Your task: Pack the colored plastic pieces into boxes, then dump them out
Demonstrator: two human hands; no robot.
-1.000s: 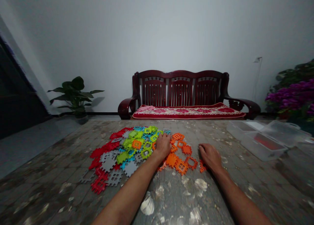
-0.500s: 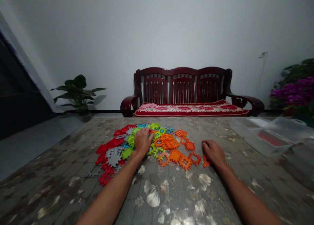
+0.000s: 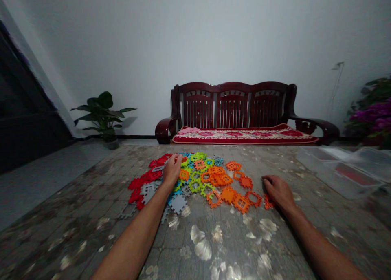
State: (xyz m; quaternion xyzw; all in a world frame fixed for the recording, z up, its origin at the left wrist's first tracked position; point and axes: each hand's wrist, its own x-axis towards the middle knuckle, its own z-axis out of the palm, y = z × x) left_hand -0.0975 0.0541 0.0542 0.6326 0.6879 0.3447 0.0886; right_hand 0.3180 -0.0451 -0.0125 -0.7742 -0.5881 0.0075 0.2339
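Flat interlocking plastic tiles with notched edges lie in a loose pile, sorted roughly by colour. My left hand [image 3: 172, 170] reaches into the pile, its fingers curled down and closed at the edge of an orange-red tile [image 3: 184, 159]; the fingers partly hide the tile. Around that hand are red tiles [image 3: 143, 180], grey tiles [image 3: 178, 203], lime-green tiles [image 3: 195, 185] and a few blue ones. Orange tiles [image 3: 228, 194] spread to its right. My right hand [image 3: 279, 192] rests on the table with its fingers bent and closed, beside an orange tile [image 3: 268, 201]; nothing shows in them.
The table [image 3: 171, 251] has a grey covering patterned with pale shells. A clear plastic box [image 3: 342, 182] with something red inside stands to the right, its lid raised. Beyond the table are a dark wooden bench [image 3: 232, 109] and potted plants.
My left hand has shifted left, uncovering orange tiles and grey tiles. The view has turned slightly left. My right hand stays by the same orange tile.
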